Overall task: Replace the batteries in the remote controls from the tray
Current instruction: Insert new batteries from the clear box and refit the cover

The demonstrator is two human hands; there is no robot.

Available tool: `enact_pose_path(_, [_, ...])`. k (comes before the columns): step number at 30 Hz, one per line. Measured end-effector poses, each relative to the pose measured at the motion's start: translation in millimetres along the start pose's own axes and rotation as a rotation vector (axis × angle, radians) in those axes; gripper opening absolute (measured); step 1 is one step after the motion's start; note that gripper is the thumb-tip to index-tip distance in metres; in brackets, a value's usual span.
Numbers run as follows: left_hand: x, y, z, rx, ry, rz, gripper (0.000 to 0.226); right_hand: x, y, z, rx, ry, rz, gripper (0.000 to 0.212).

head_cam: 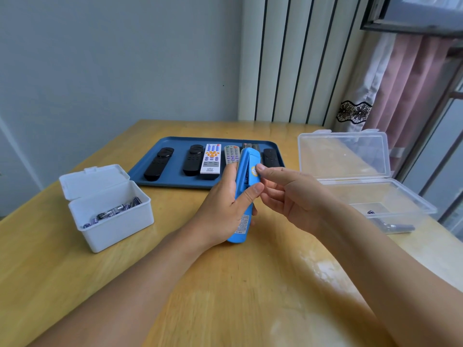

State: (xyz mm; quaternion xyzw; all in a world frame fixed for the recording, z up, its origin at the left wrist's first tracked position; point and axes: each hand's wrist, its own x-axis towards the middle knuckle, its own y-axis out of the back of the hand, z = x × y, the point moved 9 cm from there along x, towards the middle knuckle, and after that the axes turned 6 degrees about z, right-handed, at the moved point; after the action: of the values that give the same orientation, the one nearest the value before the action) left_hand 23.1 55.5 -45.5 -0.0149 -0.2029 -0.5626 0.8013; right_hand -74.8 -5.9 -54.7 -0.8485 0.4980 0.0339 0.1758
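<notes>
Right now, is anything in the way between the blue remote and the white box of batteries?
Nothing visible. The left hand holds the blue remote above bare table, and the white box sits open to its left with its lid back.

Tray (175, 144) sits behind, between left box (110, 221) and right box (400, 196).

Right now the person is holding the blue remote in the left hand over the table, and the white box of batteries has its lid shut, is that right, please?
Not quite: the head view shows the white box open, lid tipped back. The left hand does hold the blue remote over the table.
</notes>
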Motion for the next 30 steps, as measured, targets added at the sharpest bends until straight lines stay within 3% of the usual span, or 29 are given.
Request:
enact_pose_path(6, [-1, 1, 5, 0.032, -0.025, 0.021, 0.024, -6, 9, -33, -0.34, 0.305, 0.186, 0.021])
enact_pose_path(11, [0, 1, 4, -0.04, 0.009, 0.038, 0.019, -3, 11, -37, -0.364, 0.416, 0.213, 0.026])
enact_pose_path(15, [0, -2, -5, -0.181, 0.147, -0.021, 0.021, 2, -3, -32, -0.366, 0.41, 0.012, 0.022])
enact_pose_path(19, [0, -5, 0, -0.24, 0.195, -0.112, 0.025, -1, -2, -41, -0.334, 0.47, -0.02, 0.018])
enact_pose_path(21, [6, 6, 5, -0.184, 0.124, -0.028, 0.025, -10, -4, -51, -0.255, 0.537, -0.024, 0.013])
enact_pose_path(23, [14, 36, 9, -0.072, 0.016, 0.182, 0.03, -23, -8, -62, -0.249, 0.672, 0.02, 0.008])
enact_pose_path(27, [19, 102, 18, 0.037, -0.136, 0.526, 0.029, -35, -49, -76, -0.651, 1.067, 0.212, 0.016])
enact_pose_path(30, [19, 139, 11, 0.046, -0.104, 0.653, 0.011, -11, -109, -72, -0.873, 1.243, 0.158, 0.017])
